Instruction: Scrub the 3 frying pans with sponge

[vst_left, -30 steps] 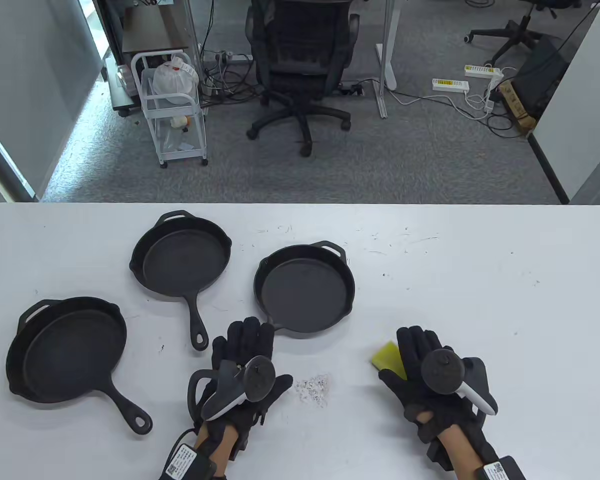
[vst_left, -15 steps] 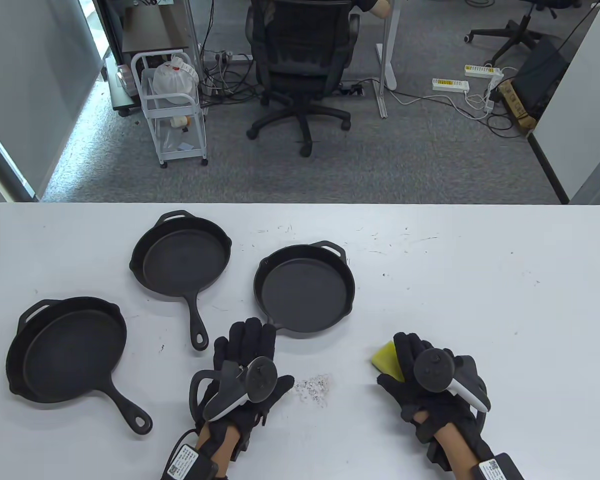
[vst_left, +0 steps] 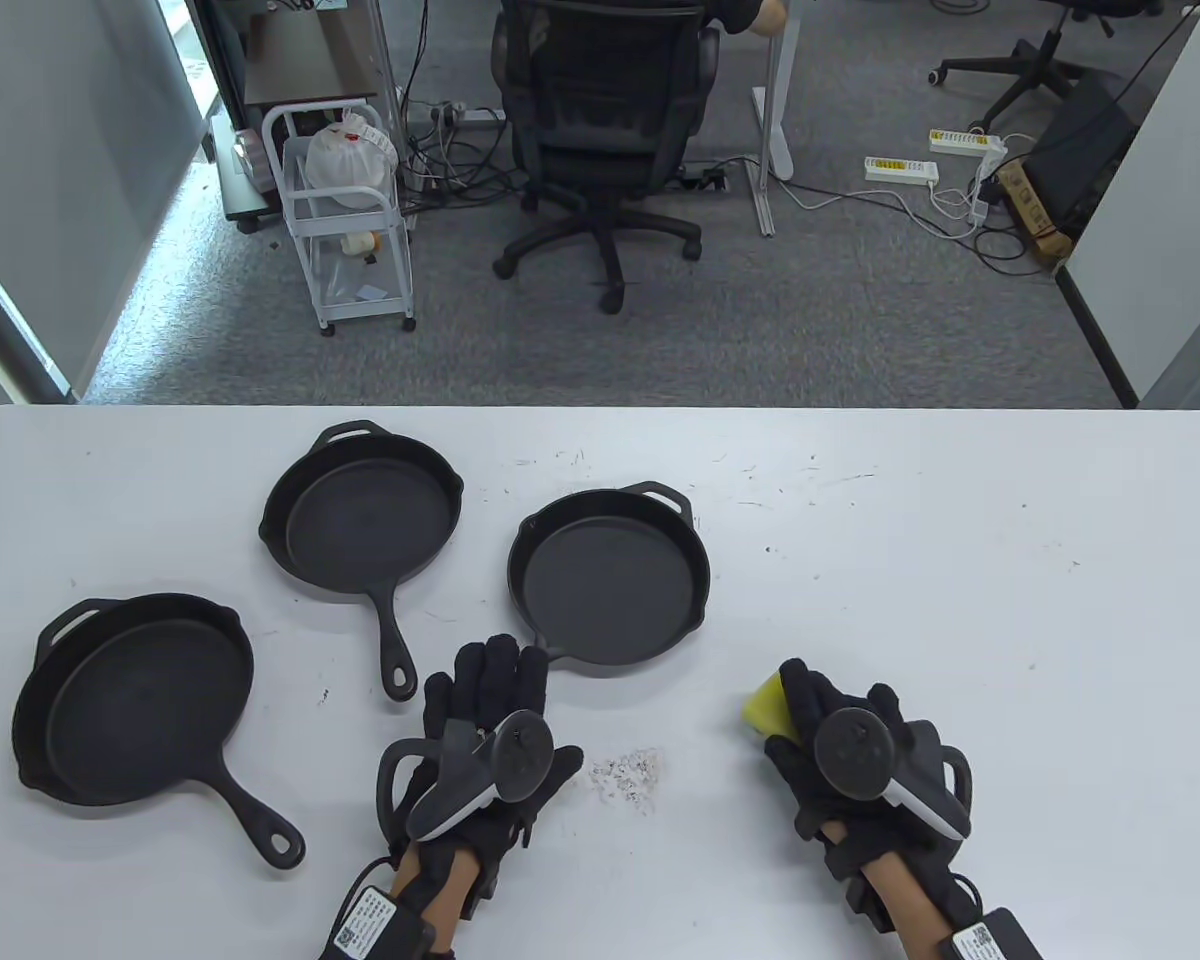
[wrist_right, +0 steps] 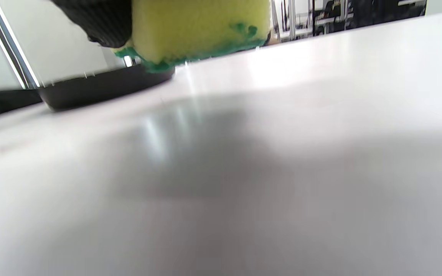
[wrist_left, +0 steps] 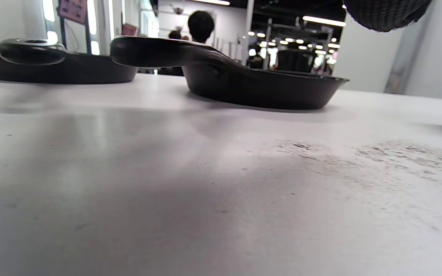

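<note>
On the white tabletop [vst_left: 960,560], the right hand [vst_left: 850,760] pinches a yellow-and-green sponge [vst_left: 766,704], while the left hand [vst_left: 485,740] lies flat, fingers straight, near three black cast-iron frying pans [vst_left: 608,580].

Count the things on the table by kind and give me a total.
Cast-iron frying pans: 3
Yellow sponge with green scrub side: 1
Pile of small white crumbs: 1
Total: 5

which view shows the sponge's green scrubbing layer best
The right wrist view: the sponge fills the top of the frame and its green layer shows along the bottom edge, under the right hand. The table view shows only a yellow corner past the fingers. The left wrist view shows a blurred yellow-green sliver at most.
</note>
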{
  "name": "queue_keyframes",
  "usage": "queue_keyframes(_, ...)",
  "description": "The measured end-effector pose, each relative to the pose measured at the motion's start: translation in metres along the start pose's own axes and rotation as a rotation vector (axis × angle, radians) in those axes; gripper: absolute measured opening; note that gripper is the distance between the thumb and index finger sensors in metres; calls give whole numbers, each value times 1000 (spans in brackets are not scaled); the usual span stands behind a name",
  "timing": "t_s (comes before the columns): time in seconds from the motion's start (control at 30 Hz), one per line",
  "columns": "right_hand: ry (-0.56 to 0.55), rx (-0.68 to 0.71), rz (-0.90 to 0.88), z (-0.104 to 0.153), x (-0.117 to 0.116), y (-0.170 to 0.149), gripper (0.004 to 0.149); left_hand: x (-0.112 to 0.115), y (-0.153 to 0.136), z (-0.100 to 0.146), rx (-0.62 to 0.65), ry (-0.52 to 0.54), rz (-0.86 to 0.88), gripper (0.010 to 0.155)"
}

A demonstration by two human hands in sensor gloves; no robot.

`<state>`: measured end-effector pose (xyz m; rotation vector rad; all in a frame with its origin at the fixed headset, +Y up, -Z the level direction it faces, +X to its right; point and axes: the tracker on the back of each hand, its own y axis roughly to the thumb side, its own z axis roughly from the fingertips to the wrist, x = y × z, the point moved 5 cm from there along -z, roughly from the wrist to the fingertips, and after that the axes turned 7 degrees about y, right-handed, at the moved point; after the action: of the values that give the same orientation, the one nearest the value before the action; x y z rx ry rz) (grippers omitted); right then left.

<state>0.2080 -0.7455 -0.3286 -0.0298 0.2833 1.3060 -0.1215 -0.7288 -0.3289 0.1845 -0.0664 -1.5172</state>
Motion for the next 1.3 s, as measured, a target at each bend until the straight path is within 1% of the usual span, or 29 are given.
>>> queue_keyframes(0.03,-45,13,-34,8,9,-1,77,-3,-2,0,-12,13,-31,100)
queue_keyframes(0.13,-122,31,-90,21,24,-3,77,-15,-8,2,-54,82,-57,100)
queue_keyframes(0.23,-129,32,-93,23,27,-3,77,-16,-12,-3,-126,104,-8,98)
queue_keyframes(0.27,-119,35,-94,23,26,-3,77,-13,-12,-8,-161,79,12,97)
queue_keyframes(0.37,-104,39,-100,21,24,-4,77,-10,-2,-28,-170,53,-6,93)
queue_keyframes(0.4,-98,38,-103,21,24,-5,77,-9,1,-33,-175,42,-36,91)
queue_keyframes(0.5,-97,43,-116,21,24,-7,77,-3,9,-51,-212,-9,-199,82)
queue_keyframes(0.53,-95,43,-118,21,24,-7,78,0,10,-55,-215,-15,-226,80)
queue_keyframes(0.6,-85,47,-132,21,24,-8,78,9,9,-65,-248,-66,-246,75)
queue_keyframes(0.63,-90,51,-142,22,25,-8,78,15,7,-70,-261,-94,-227,71)
queue_keyframes(0.7,-96,50,-149,23,27,-9,78,20,1,-74,-285,-86,-145,66)
queue_keyframes(0.73,-101,50,-152,23,28,-10,78,22,-3,-74,-308,-89,-74,66)
queue_keyframes(0.83,-104,53,-158,23,29,-10,78,19,-8,-71,-326,-74,116,65)
queue_keyframes(0.9,-104,58,-163,23,28,-10,78,16,-10,-69,-325,-80,162,64)
queue_keyframes(0.93,-108,61,-162,23,28,-9,78,9,-12,-68,-330,-55,191,64)
queue_keyframes(1.0,-111,62,-157,24,29,-9,78,-14,-16,-70,-350,0,200,64)
queue_keyframes(1.1,-119,64,-159,25,29,-9,78,-61,-22,-71,-371,133,175,64)
queue_keyframes(1.17,-121,63,-161,26,29,-9,78,-80,-24,-70,-365,175,179,65)
queue_keyframes(1.23,-124,63,-165,25,29,-10,78,-87,-25,-67,-355,195,194,64)
queue_keyframes(1.3,-125,65,-170,25,29,-10,78,-86,-25,-63,-335,207,184,64)
